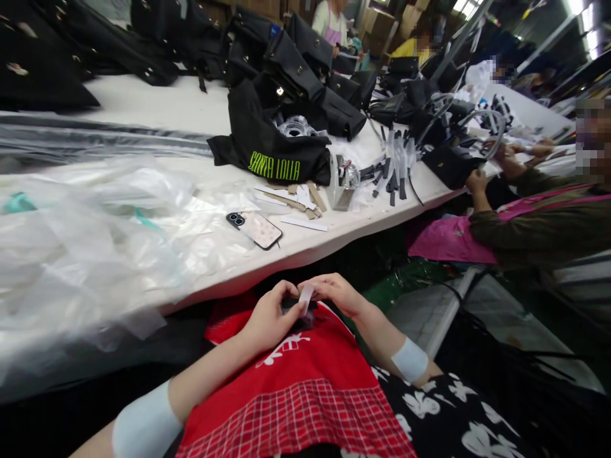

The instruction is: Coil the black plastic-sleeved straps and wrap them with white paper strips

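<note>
Both hands meet in front of the red apron (305, 369), just below the table edge. My left hand (272, 319) is closed, its thumb and fingers around a small dark piece (312, 305); the exact kind is too blurred to tell. A short translucent whitish strip (306, 293) stands up between the hands, its lower end at my left thumb. My right hand (338, 292) is closed too, with its fingertips pinching at the strip's upper end. Nearest on the table lies a phone (258, 230) in a patterned case.
Clear plastic bags (95, 254) cover the table's left side. Behind the phone are card strips (298, 198), a black cloth bag with green lettering (274, 143) and wrapped dark straps (396, 162). Black handbags (296, 63) are piled farther back. A co-worker (534, 216) handles a bag at right.
</note>
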Demonstrator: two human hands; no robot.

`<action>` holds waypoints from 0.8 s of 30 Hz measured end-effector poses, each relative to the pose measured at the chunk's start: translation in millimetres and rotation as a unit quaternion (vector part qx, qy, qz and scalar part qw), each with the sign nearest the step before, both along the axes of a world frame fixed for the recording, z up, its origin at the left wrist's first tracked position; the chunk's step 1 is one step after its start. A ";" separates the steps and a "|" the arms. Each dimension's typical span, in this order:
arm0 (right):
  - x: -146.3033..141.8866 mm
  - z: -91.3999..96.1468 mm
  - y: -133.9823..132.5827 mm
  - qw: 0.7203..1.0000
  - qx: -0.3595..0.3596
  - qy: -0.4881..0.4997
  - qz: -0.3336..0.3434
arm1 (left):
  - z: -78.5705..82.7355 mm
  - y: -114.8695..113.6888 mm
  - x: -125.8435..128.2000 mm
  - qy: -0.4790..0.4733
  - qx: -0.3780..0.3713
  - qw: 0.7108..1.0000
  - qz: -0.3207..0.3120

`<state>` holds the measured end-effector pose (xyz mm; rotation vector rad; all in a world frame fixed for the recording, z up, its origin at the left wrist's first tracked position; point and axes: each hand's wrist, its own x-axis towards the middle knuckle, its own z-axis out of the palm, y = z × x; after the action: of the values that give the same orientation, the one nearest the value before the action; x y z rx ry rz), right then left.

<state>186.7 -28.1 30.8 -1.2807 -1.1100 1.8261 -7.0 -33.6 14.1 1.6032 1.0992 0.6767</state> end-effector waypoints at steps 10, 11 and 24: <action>1.5 -6.5 12.7 0.995 -0.083 -0.044 0.017 | 11.2 -3.1 0.9 -0.033 -0.011 0.998 -0.061; 1.3 -6.1 14.0 0.995 -0.088 -0.045 0.024 | 13.2 -4.0 0.5 -0.031 -0.006 0.997 -0.067; -14.9 23.8 -11.4 0.817 0.486 -0.276 0.138 | 13.8 31.9 -10.9 -0.199 -0.332 0.920 -0.051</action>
<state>171.8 -39.5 54.6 -1.0056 -2.2411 0.7276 -17.8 -1.7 27.9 0.8793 0.8100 0.4586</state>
